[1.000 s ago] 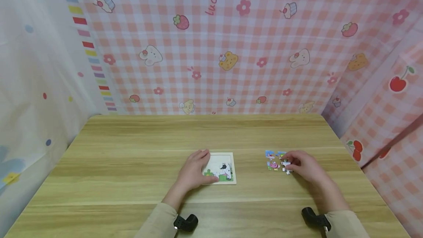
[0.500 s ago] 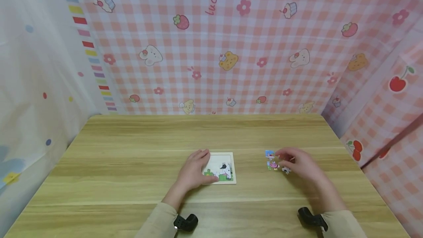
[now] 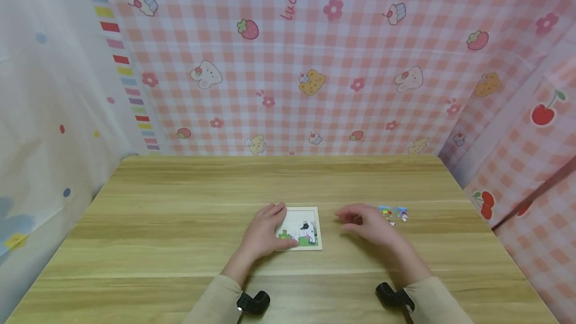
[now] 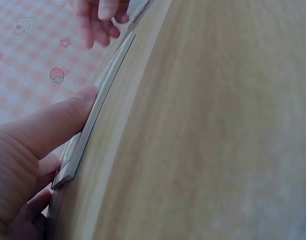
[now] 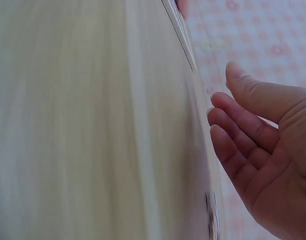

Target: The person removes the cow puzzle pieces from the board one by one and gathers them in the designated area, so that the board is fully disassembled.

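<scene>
My left hand (image 3: pixel 265 231) holds a square puzzle board (image 3: pixel 318 229) with a pale rim at its left side. In the left wrist view its thumb (image 4: pixel 68 117) presses on the board's face and the other fingers lie at the edge. A black-and-white animal and green grass fill the lower part of the board's picture; the upper part is plain. To the board's right, just above the table, is my right hand (image 3: pixel 366 221). Its thumb and loosely bent fingers stand apart in the right wrist view, with nothing visible between them.
Colourful loose puzzle pieces (image 3: pixel 402 213) lie to the right of my right hand, some hidden behind it. Everything rests on a wooden table (image 3: pixel 180 244). A pink checked curtain (image 3: pixel 270 64) hangs behind the table's far edge.
My right hand has moved left from the loose pieces towards the board, uncovering pieces on the right and covering those on the left. My left hand and the board have stayed put.
</scene>
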A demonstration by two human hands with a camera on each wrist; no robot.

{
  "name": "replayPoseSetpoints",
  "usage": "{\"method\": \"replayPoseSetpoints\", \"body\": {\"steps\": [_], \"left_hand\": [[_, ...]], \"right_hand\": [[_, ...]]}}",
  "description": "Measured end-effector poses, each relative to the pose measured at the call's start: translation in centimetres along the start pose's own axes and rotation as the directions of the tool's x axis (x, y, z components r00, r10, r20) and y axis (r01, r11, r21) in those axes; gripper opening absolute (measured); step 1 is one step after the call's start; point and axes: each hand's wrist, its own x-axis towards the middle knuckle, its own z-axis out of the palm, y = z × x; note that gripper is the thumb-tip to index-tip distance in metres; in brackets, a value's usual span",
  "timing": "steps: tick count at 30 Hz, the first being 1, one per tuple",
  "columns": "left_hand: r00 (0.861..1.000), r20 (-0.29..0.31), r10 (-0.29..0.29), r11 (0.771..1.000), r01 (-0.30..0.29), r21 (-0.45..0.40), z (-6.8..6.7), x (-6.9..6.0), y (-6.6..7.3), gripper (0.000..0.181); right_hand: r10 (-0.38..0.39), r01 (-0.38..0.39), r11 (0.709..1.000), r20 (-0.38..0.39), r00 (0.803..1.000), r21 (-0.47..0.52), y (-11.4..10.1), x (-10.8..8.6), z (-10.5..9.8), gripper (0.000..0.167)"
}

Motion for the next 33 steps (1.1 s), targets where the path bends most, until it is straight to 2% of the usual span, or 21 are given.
{"method": "replayPoseSetpoints", "body": {"steps": [7,12,23,33], "left_hand": [[1.000,-0.009,0.010,1.000,-0.010,0.000,0.0,0.1,0.0,0.095],[1.000,-0.009,0.009,1.000,-0.009,0.003,0.0,0.1,0.0,0.095],[1.000,-0.006,0.011,1.000,-0.011,-0.001,-0.2,0.0,0.1,0.093],[1.000,-0.009,0.020,1.000,-0.020,-0.004,-0.1,0.0,-0.1,0.093]], "right_hand": [[-0.049,0.047,0.998,0.058,0.997,0.033,-1.1,1.9,2.0,0.031],[-0.063,0.061,0.998,0.074,0.995,0.021,-2.0,2.8,3.0,0.032],[-0.108,0.108,0.994,0.097,0.989,-0.001,-3.0,3.9,4.4,0.030],[-0.056,0.065,0.996,0.137,0.989,-0.064,-3.2,4.1,5.1,0.032]]}}
